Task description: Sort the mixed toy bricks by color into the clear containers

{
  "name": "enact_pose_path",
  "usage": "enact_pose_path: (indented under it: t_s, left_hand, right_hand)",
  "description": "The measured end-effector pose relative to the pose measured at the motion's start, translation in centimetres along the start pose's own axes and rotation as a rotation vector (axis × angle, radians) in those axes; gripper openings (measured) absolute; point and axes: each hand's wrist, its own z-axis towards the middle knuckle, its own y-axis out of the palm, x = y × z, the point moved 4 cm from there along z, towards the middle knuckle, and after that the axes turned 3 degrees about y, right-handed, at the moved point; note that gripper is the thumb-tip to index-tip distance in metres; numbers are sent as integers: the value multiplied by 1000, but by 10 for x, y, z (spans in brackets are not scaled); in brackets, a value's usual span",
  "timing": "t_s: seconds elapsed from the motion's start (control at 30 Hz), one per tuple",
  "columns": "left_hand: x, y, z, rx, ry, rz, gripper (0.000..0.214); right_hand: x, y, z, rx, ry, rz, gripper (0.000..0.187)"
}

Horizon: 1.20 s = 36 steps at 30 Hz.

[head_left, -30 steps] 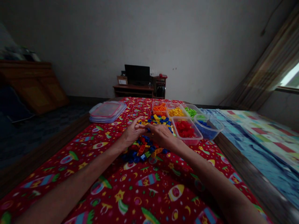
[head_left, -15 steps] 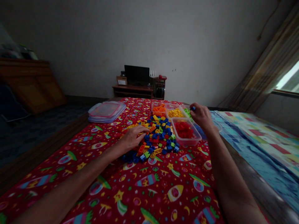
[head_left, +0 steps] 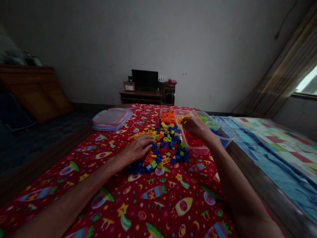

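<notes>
A heap of mixed toy building bricks in blue, yellow, red, orange and green lies on the red patterned tablecloth. My left hand rests on the heap's left side, fingers loosely bent and thumb a little apart; no brick shows in its grasp. Over the bin of red bricks hovers my right hand, its bent fingers pointing left toward the heap with nothing visible between them. Behind it are bins of orange bricks, yellow bricks and green bricks. Blue bricks lie in a bin at the right.
Stacked clear plastic lids lie at the table's far left. A bed with a checked cover adjoins on the right. A desk with a monitor stands by the far wall, and a wooden cabinet at the left.
My right hand has moved left from beside the green and blue bins to above the red one. The blue brick it held no longer shows in its fingers. My left hand has barely shifted.
</notes>
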Motion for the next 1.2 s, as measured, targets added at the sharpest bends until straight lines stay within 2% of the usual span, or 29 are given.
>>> enact_pose_path:
  t_s: [0.1, 0.17, 0.27, 0.37, 0.53, 0.7, 0.8, 0.9, 1.07, 1.2]
  left_hand:
    - [-10, -4, -1, 11, 14, 50, 28]
    - [-16, -5, -1, 17, 12, 77, 27]
    - [-22, -6, -1, 9, -21, 94, 26]
    - [-21, -8, -1, -18, -61, 89, 25]
    - [-10, -9, 1, -86, -90, 33, 28]
    - [-3, -1, 1, -136, -32, -2, 24]
    - [-4, 0, 1, -134, -104, -4, 19]
    - [-3, -2, 3, -139, -181, 7, 15]
    - [7, -9, 8, -56, -252, -41, 33]
    - [10, -13, 12, 66, -334, -237, 43]
  right_hand:
    - [-41, 23, -7, -178, -121, -74, 26]
    - [-57, 33, -14, -232, -188, -92, 24]
    - [-65, 43, -24, -295, -252, -93, 27]
    - [-62, 50, -26, -349, -287, -75, 32]
    - [-52, 60, -22, -272, -316, -12, 41]
    - [-51, 63, -24, -161, -348, 39, 29]
    - [-56, 63, -24, -167, -346, 30, 20]
    - [-59, 64, -20, -210, -345, 14, 19]
    - [-56, 60, -14, -212, -372, 66, 24]
    - [-62, 53, -18, -214, -378, 67, 27]
